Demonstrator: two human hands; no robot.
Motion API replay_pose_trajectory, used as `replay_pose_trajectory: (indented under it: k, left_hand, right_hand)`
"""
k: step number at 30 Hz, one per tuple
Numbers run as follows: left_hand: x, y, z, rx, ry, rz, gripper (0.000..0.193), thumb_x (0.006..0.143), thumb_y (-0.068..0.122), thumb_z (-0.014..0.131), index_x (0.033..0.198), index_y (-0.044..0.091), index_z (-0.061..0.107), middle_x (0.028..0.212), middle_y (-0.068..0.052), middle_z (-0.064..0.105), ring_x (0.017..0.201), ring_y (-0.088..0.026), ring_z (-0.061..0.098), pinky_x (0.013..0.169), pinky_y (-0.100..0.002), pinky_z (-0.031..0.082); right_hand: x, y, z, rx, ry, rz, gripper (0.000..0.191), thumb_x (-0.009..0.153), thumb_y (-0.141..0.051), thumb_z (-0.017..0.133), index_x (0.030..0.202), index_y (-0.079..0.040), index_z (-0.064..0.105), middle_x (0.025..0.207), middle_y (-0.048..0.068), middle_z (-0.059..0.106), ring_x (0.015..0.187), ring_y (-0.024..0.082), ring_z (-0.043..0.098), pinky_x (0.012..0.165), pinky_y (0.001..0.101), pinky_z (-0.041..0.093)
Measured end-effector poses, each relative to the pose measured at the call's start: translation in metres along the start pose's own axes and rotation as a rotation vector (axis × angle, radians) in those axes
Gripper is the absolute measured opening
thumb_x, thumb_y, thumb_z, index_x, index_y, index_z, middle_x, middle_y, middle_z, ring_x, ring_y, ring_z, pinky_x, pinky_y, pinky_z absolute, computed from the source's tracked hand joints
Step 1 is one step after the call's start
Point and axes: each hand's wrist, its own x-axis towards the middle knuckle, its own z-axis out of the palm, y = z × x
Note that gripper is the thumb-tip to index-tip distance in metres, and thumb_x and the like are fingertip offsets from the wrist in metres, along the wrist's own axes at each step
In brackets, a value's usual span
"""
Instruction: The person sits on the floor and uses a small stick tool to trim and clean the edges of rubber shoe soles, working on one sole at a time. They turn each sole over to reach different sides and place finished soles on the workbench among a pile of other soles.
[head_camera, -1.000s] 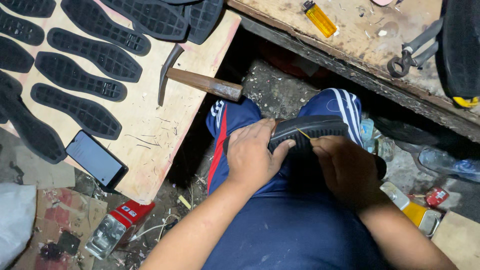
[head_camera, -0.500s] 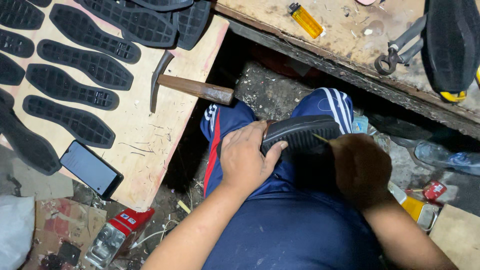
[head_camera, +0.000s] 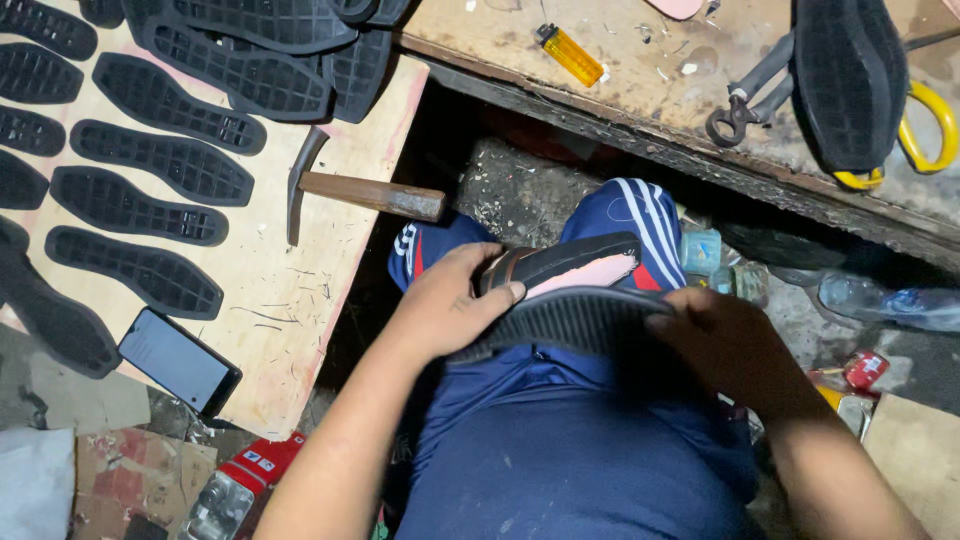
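A: Black rubber sole (head_camera: 570, 318) w/ a shoe upper (head_camera: 565, 268) on it, both across the lap, over blue track trousers (head_camera: 560, 440).

B: Step in hand?

A: Looks like pressing the sole edge against the upper. Pink lining shows, so the seam isn't seated all round yet, I'd say. Calls for firm, even thumb pressure along the rim w/o the pieces sliding.

B: Grip?

A: Left hand (head_camera: 445, 305) clenched round the heel end, thumb on top by the lining. Right hand (head_camera: 730, 350) wraps the sole's other end, fingers curled under; can't tell how tight.

B: Nearby?

A: Hammer (head_camera: 350, 190) on the plywood board (head_camera: 300, 300), apart from both hands.
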Motion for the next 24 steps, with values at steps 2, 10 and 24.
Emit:
replay_pose_trajectory:
  k: [2, 10, 24]
  left_hand:
    - [0.006, -0.001, -0.004, 0.049, -0.138, 0.128, 0.081, 0.07, 0.04, 0.081, 0.139, 0.004, 0.057, 0.124, -0.017, 0.068, 0.116, -0.032, 0.066, 0.097, -0.039, 0.051]
    - [0.002, -0.001, 0.006, -0.226, -0.359, 0.103, 0.087, 0.065, 0.023, 0.085, 0.143, 0.003, 0.05, 0.121, -0.013, 0.071, 0.112, -0.022, 0.068, 0.098, -0.032, 0.052]
    - [-0.024, 0.016, 0.042, -1.014, 0.028, 0.165, 0.073, 0.084, 0.01, 0.075, 0.147, 0.002, 0.038, 0.123, -0.012, 0.063, 0.108, -0.02, 0.064, 0.097, -0.037, 0.054]
  right_hand:
    - [0.0, 0.03, 0.001, 0.435, -0.027, 0.033, 0.024, 0.091, -0.025, 0.067, 0.1, -0.003, 0.071, 0.076, 0.014, 0.066, 0.066, 0.027, 0.064, 0.06, 0.0379, 0.052]
    - [-0.012, 0.136, 0.0, 1.082, 0.05, -0.06, 0.015, 0.094, -0.017, 0.06, 0.094, -0.003, 0.065, 0.078, 0.007, 0.063, 0.07, 0.019, 0.06, 0.063, 0.0337, 0.048]
    - [-0.007, 0.166, -0.012, -0.143, 0.916, -0.361, 0.028, 0.107, -0.023, 0.075, 0.116, 0.003, 0.073, 0.102, 0.016, 0.069, 0.093, 0.021, 0.065, 0.088, 0.0324, 0.051]
